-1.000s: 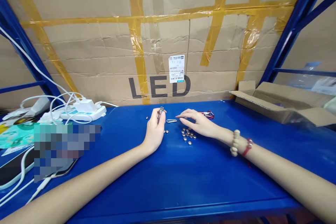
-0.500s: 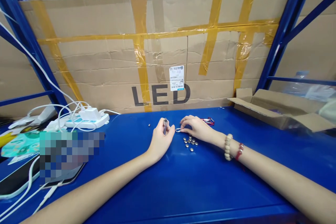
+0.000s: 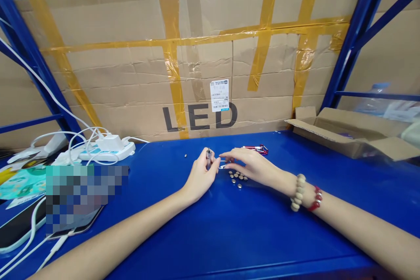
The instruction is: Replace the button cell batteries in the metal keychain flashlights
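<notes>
My left hand [image 3: 201, 174] is closed around a short silvery metal cylinder [image 3: 208, 157], held upright with its dark, narrow tip on top. Just to the right, my right hand [image 3: 251, 164] has its thumb and index finger at a small pale, shiny ring [image 3: 222, 167], close to my left thumb. The fingertips partly cover the ring. Beneath my right hand lie several small round silvery pieces, such as one round piece [image 3: 239, 186] nearest me. Behind that hand rests a red and silver object [image 3: 260, 149], partly hidden by it.
One tiny metal piece [image 3: 185, 155] lies left of my left hand on the blue table [image 3: 210, 236]. A power strip [image 3: 126, 152] with white cables and a phone [image 3: 93, 221] are at left. An open cardboard box [image 3: 348, 146] stands at right, before a large cardboard sheet [image 3: 131, 83].
My right hand has shifted slightly toward me, its index finger reaching closer to my left thumb. The ring has moved a little nearer to me. My left hand keeps hold of the metal cylinder.
</notes>
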Motion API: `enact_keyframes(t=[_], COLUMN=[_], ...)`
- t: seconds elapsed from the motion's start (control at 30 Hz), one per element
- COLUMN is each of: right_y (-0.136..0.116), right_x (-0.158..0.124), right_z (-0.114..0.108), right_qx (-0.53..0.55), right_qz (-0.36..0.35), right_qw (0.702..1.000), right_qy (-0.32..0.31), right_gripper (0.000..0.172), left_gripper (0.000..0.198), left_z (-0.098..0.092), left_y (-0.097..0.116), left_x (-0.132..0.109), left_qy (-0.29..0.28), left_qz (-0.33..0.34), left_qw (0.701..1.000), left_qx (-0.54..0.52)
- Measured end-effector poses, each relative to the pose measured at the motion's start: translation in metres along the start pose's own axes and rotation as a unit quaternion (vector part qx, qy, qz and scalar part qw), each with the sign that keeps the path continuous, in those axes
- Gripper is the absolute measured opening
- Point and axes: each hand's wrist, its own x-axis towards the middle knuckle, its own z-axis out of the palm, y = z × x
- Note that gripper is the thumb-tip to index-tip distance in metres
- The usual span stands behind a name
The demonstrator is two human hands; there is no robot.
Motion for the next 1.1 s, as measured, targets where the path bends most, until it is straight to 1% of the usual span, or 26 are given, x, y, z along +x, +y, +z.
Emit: enact_keyframes(t=[0.13, 0.23, 0.3, 0.5, 0.63, 0.7, 0.77, 0.83, 0.87, 0.9, 0.97, 1.1], right_y=[-0.001, -0.003, -0.003, -0.007, -0.010, -0.008, -0.006, -0.006, -0.007, -0.008, -0.012, -0.015], right_x=[-0.002, -0.004, -0.005, -0.005, -0.001, 0.000, 0.001, 0.001, 0.001, 0.000, 0.000, 0.000], right_z=[0.000, 0.002, 0.003, 0.008, 0.002, -0.004, -0.010, -0.014, -0.014, -0.013, -0.010, -0.003], right_qx=[-0.069, -0.105, -0.117, -0.106, -0.106, -0.102, -0.086, -0.067, -0.059, -0.053, -0.043, -0.041], right_qz=[-0.053, -0.063, -0.070, -0.059, -0.050, -0.032, -0.001, 0.025, 0.025, 0.020, -0.001, -0.037], right_qw=[0.995, 0.990, 0.989, 0.992, 0.993, 0.993, 0.990, 0.985, 0.983, 0.983, 0.985, 0.990], right_qy=[-0.046, -0.063, -0.063, -0.020, 0.014, 0.056, 0.112, 0.158, 0.171, 0.177, 0.168, 0.133], right_gripper=[0.035, 0.038, 0.037, 0.033, 0.035, 0.034, 0.032, 0.030, 0.030, 0.029, 0.028, 0.027], left_gripper=[0.021, 0.019, 0.019, 0.022, 0.023, 0.024, 0.022, 0.022, 0.022, 0.022, 0.023, 0.024], left_z=[0.000, 0.001, 0.002, 0.001, 0.002, 0.002, 0.002, 0.001, 0.001, 0.000, 0.000, 0.001], left_y=[-0.002, -0.007, -0.008, -0.004, 0.001, 0.003, 0.004, 0.006, 0.007, 0.007, 0.008, 0.008], left_x=[0.000, 0.001, 0.001, -0.001, -0.002, -0.002, -0.003, -0.004, -0.004, -0.005, -0.005, -0.004], left_qy=[-0.010, -0.007, -0.009, -0.012, -0.025, -0.038, -0.060, -0.086, -0.099, -0.112, -0.128, -0.122], left_qz=[0.029, 0.035, 0.036, 0.047, 0.030, 0.015, 0.008, 0.018, 0.029, 0.043, 0.066, 0.079], left_qw=[0.999, 0.999, 0.999, 0.999, 0.999, 0.998, 0.997, 0.996, 0.994, 0.993, 0.989, 0.988], left_qx=[0.045, 0.031, 0.015, 0.005, -0.027, -0.046, -0.048, -0.032, -0.017, 0.001, 0.031, 0.052])
